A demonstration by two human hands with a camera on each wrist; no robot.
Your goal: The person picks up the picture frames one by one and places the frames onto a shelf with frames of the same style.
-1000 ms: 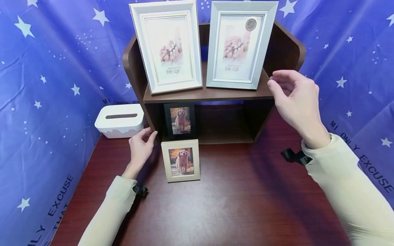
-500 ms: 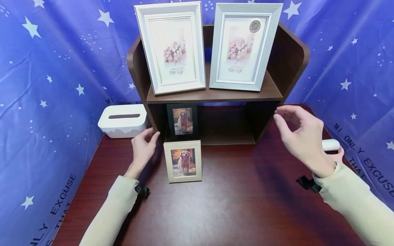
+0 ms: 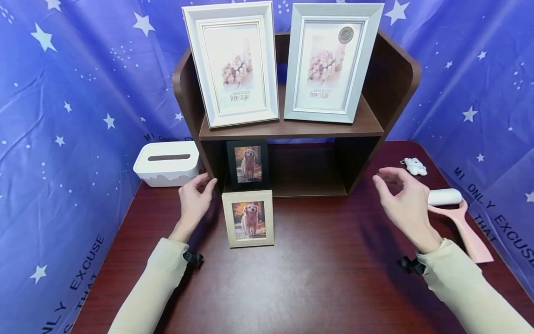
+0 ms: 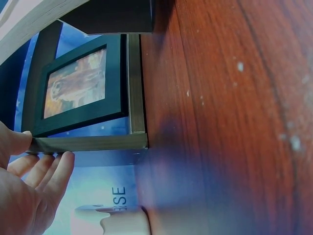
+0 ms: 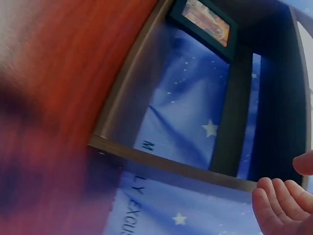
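Note:
A dark brown two-tier desk shelf (image 3: 292,131) stands on the table. Its left side panel (image 4: 90,143) is pinched by my left hand (image 3: 193,198), thumb on the inner face and fingers on the outer. My right hand (image 3: 405,206) hovers off the shelf's right side, fingers loosely bent and holding nothing. A black picture frame (image 3: 266,162) with a dog photo stands in the lower compartment at the left. In front of it, on the table, stands a cream picture frame (image 3: 227,218). White (image 3: 233,119) and grey-blue (image 3: 292,106) picture frames stand on the upper board.
A white tissue box (image 3: 167,160) sits left of the shelf. To the right lie a pink-handled lint roller (image 3: 459,213), partly behind my right hand, and a small white plush charm (image 3: 415,166). Blue starry cloth (image 3: 83,93) hangs around the table.
My right hand has come down from beside the upper board to the lower right, uncovering the lint roller and charm. The left hand keeps its place on the side panel.

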